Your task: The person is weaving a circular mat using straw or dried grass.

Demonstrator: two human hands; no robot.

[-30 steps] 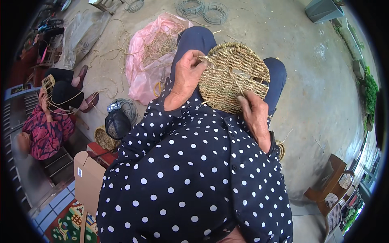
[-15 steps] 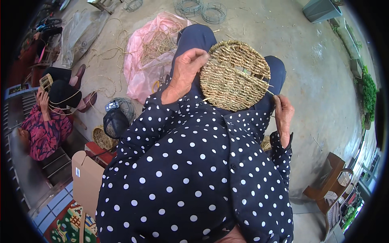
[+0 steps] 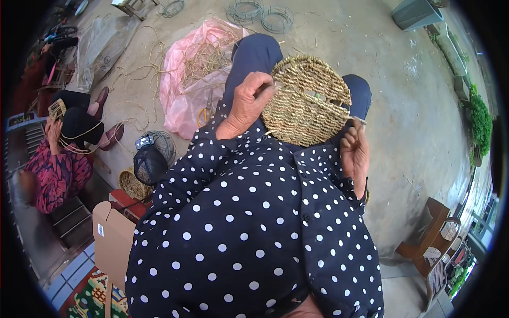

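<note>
A round piece of straw weaving (image 3: 305,119) rests on my lap between my knees, with a narrow slit across its upper half where pale strands show. At its left rim my left hand (image 3: 245,105) is closed, thumb and fingers pinching the edge. My right hand (image 3: 355,151) is closed just off the right rim, its fingers curled around a straw strand (image 3: 358,121) that comes from the weaving's edge. The strand's end is hidden by my fingers.
Beyond my left knee lies a pink plastic sheet (image 3: 180,63) with loose straw. Wire frames (image 3: 277,18) stand on the concrete floor. At the left, a co-worker (image 3: 61,172) handles a small woven piece. A cardboard box (image 3: 114,233), a woven basket (image 3: 133,184) and a black cap (image 3: 152,164) are near my left side.
My right hand has risen and moved slightly left toward the weaving's right rim, its fingers curling in. My left hand stays at the left rim, a little lower.
</note>
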